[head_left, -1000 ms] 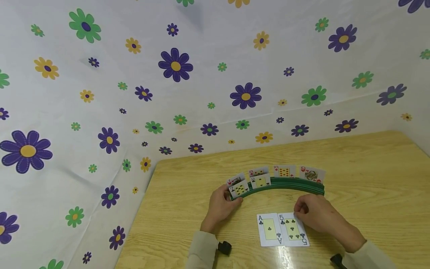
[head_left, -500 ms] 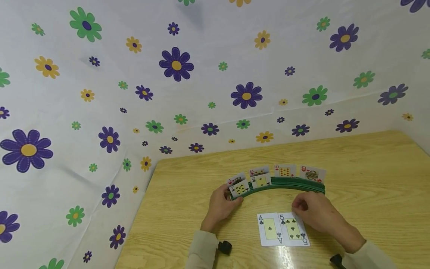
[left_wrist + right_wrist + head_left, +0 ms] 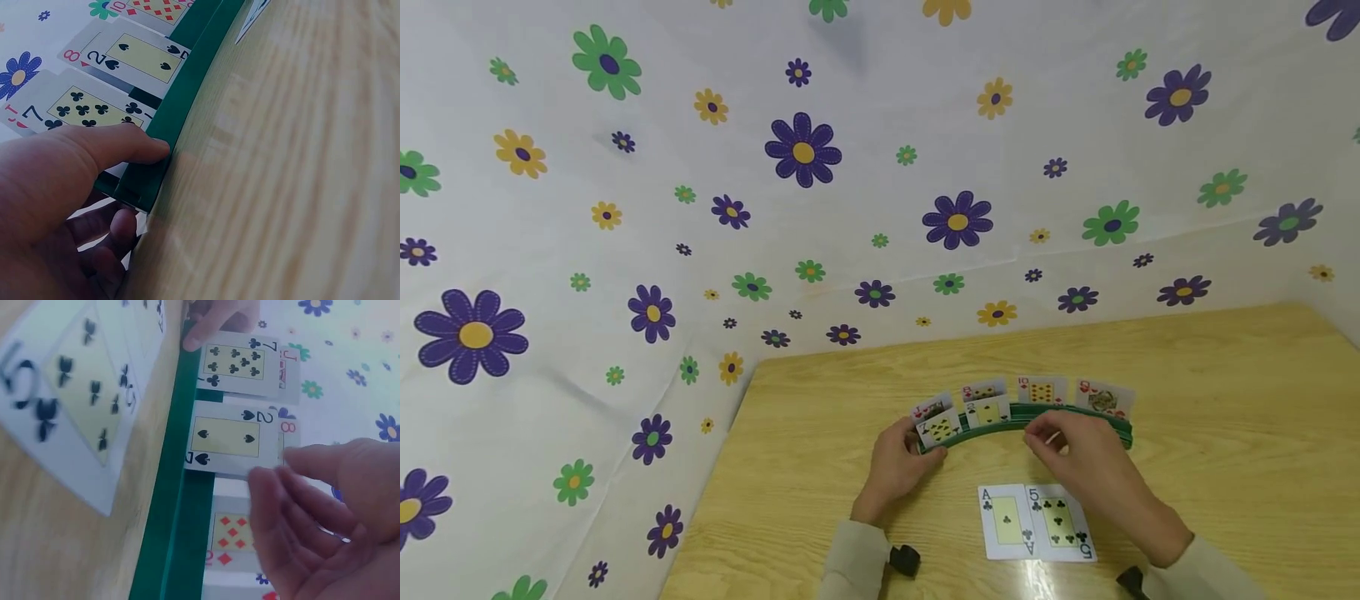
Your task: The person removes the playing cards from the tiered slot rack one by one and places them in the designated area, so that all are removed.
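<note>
My left hand [image 3: 898, 467] grips the left end of a curved green card holder [image 3: 992, 433], its thumb along the front edge in the left wrist view. A seven of clubs [image 3: 940, 429] and a two of spades [image 3: 988, 412] stand in the front slot. Behind them show a red jack [image 3: 931, 406] and a red eight [image 3: 983, 388]. Over the holder's right half hovers my right hand [image 3: 1086, 454], fingers loosely bent, with nothing held. It is right of the two of spades. Nearer on the table lie an ace of clubs [image 3: 1007, 521] and a five of clubs [image 3: 1060, 523].
A ten of diamonds [image 3: 1041, 389] and a red queen [image 3: 1103, 398] stand in the back slot, to the right. The wooden table [image 3: 805, 467] meets a flower-patterned cloth [image 3: 850, 208] at its back and left.
My right hand has moved left and away from me, from beside the five of clubs to over the holder. The left hand keeps its grip. The head view has shifted slightly.
</note>
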Demonstrator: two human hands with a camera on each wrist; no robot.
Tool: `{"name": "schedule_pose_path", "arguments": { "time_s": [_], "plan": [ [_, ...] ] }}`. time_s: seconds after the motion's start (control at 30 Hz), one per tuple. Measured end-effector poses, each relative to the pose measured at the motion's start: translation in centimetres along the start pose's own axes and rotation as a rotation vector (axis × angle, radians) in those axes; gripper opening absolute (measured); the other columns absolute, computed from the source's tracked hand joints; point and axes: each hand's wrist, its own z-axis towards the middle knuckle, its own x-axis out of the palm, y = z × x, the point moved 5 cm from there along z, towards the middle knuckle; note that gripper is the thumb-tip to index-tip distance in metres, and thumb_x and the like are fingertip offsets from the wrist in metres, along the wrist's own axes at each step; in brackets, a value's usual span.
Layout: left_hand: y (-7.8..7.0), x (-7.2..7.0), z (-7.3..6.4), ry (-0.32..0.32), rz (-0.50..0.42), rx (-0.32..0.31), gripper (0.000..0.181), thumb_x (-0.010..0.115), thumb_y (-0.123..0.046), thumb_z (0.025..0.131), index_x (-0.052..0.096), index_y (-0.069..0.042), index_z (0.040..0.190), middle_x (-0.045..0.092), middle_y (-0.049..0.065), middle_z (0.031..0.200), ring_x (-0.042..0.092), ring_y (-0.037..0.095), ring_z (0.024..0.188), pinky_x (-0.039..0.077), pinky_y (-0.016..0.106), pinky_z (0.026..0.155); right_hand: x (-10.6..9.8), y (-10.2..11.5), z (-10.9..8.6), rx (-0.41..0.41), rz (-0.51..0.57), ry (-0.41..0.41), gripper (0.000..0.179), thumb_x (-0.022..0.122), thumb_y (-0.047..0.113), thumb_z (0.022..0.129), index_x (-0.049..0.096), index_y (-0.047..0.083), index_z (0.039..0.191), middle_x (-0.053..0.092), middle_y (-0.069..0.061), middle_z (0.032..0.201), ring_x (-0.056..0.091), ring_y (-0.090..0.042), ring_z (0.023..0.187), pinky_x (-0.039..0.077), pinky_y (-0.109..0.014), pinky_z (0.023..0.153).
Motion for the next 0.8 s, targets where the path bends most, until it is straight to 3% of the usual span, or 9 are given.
{"name": "schedule_pose_path", "arguments": {
  "time_s": [0.2, 0.33, 0.8],
  "plan": [
    [0.0, -0.1, 0.1, -0.005, 0.009, 0.016, 0.045, 0.087, -0.022, 0.094, 0.074, -0.011, 0.135, 0.072, 0.006, 0.092, 0.049, 0.002, 0.066, 0.039, 0.020, 0.058, 0.3, 1.3, 1.7, -0.092, -0.046, -0.125, 0.025, 0.082, 0.012, 0.098, 0.077, 0.006, 0.122, 0.077, 0.000, 0.086, 0.066, -0.008, 0.072, 0.049, -0.025, 0.061],
    [0.0, 0.0, 0.1, 0.002, 0.005, 0.018, 0.045, 0.087, -0.022, 0.094, 0.074, -0.011, 0.135, 0.073, 0.006, 0.095, 0.049, 0.001, 0.066, 0.040, 0.020, 0.058, 1.0, 1.2, 2.4, -0.133, -0.065, -0.184, 0.024, 0.081, 0.009, 0.098, 0.077, 0.008, 0.122, 0.077, -0.001, 0.083, 0.064, -0.007, 0.068, 0.049, -0.025, 0.059],
    [0.0, -0.1, 0.0, 0.000, 0.012, 0.018, 0.045, 0.087, -0.021, 0.094, 0.074, -0.010, 0.135, 0.073, 0.006, 0.095, 0.048, 0.001, 0.065, 0.038, 0.019, 0.058, 2.1, 0.8, 3.0, -0.099, -0.072, -0.146, 0.013, 0.078, 0.005, 0.099, 0.071, 0.015, 0.103, 0.076, 0.000, 0.080, 0.059, -0.006, 0.066, 0.044, -0.025, 0.059]
  ]
}}
